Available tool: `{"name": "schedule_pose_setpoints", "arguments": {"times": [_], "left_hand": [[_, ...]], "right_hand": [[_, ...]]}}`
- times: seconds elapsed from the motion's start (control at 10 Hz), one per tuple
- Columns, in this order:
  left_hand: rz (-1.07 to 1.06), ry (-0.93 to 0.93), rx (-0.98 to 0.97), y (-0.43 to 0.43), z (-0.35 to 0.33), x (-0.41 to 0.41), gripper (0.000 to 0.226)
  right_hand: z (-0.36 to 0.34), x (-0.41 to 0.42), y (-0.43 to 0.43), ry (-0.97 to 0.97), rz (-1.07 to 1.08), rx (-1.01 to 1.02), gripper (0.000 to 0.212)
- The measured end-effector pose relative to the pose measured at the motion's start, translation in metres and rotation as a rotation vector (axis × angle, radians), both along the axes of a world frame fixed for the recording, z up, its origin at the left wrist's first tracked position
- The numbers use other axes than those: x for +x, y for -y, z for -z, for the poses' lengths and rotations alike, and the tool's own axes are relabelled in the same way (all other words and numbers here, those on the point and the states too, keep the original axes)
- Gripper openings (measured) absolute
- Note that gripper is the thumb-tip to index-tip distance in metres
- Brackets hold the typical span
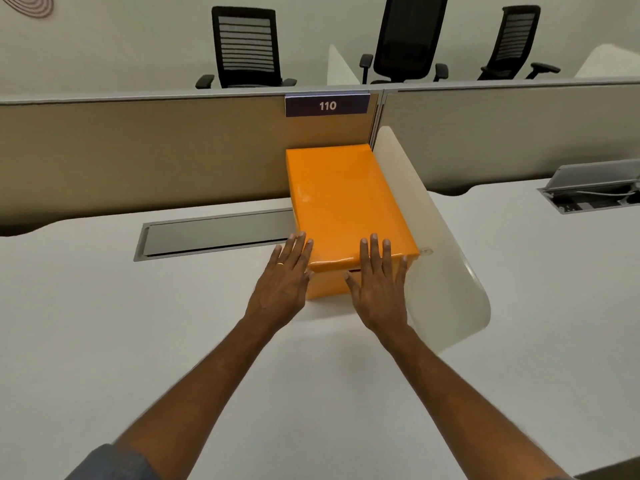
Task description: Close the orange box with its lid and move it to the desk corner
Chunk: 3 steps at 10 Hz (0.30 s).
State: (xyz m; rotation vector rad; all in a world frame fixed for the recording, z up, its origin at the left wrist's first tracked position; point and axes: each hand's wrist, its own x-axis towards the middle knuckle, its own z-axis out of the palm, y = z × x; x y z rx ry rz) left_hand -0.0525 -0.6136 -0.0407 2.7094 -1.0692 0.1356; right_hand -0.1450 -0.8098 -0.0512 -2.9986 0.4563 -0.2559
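The orange box (329,282) stands on the white desk (173,341) in the far right corner, against the tan back panel and the white side divider. Its glossy orange lid (343,202) sits on top and covers it. My left hand (284,282) lies flat with fingers spread at the box's near left corner, fingertips touching the lid's edge. My right hand (379,285) is flat against the box's near face, its fingers resting over the lid's front edge. Neither hand grips anything.
A white curved divider (433,244) runs along the box's right side. A grey cable tray cover (214,233) is set into the desk left of the box. The tan panel (138,154) with a "110" sign closes the back. Office chairs stand beyond it.
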Motion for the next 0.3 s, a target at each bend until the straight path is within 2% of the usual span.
{"name": "schedule_pose_setpoints", "arguments": {"times": [0.2,0.3], "left_hand": [[-0.122,0.013,0.008,-0.098,-0.020,-0.030,0.061],[-0.147,0.091,0.013,-0.168,-0.027,-0.060,0.062]], "right_hand": [[0.000,-0.047,-0.093,0.006,-0.062,-0.005,0.079],[-0.002,-0.069,-0.164,0.020,-0.090,0.012,0.080]]}}
